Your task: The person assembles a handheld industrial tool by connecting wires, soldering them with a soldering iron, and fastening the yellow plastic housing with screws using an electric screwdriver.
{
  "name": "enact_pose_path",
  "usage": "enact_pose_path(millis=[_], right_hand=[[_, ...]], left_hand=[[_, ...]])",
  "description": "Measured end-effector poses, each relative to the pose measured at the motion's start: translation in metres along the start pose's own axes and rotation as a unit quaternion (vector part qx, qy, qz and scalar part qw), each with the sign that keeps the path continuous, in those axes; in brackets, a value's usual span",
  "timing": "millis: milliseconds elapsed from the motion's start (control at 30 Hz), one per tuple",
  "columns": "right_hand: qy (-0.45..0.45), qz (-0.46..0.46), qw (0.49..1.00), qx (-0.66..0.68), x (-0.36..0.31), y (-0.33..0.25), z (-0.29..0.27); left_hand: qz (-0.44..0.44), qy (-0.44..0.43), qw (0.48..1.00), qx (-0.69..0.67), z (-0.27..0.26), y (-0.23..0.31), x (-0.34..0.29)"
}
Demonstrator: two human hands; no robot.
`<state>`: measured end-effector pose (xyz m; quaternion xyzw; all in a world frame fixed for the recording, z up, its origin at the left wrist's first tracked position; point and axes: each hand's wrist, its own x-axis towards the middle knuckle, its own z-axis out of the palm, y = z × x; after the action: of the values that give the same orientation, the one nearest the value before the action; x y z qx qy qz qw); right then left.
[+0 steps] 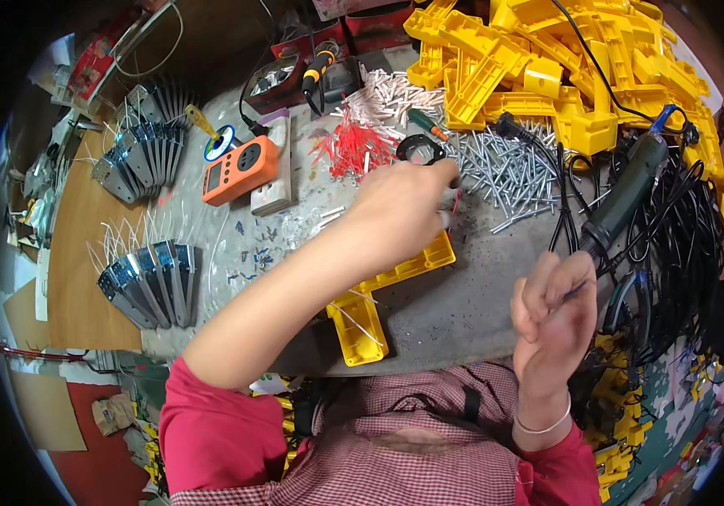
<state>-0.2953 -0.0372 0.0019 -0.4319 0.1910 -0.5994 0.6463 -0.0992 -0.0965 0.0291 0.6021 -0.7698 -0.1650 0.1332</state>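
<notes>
The left hand's grip [404, 201] hides its fingertips, so I cannot tell whether it pinches anything; a yellow plastic housing [358, 349] lies below it on the table [455, 316], silver screws [497, 181] to its right. The right hand's grip [557, 316] curls just below a dark-green electric screwdriver [627, 190], its hold unclear.

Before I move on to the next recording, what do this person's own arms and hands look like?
The left hand and the right hand are both ungloved. The left sleeve is plain pinkish red and ends near the elbow. The right sleeve matches it in colour, and a thin, pale bangle circles the right wrist.
</notes>
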Motion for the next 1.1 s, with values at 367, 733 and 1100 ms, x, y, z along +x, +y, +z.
enact_pose_path(millis=[367, 733, 1100], right_hand=[[-0.008, 0.011, 0.997, -0.074, 0.0, 0.012, 0.004], [-0.083, 0.163, 0.97, -0.162, 0.018, 0.015, 0.046], [-0.186, 0.037, 0.905, -0.38, 0.016, 0.022, 0.063]], left_hand=[[-0.005, 0.064, 0.995, -0.07, 0.001, -0.006, 0.013], [-0.01, 0.114, 0.85, -0.514, -0.013, 0.003, -0.098], [0.041, 0.174, 0.92, -0.348, -0.021, -0.02, -0.14]])
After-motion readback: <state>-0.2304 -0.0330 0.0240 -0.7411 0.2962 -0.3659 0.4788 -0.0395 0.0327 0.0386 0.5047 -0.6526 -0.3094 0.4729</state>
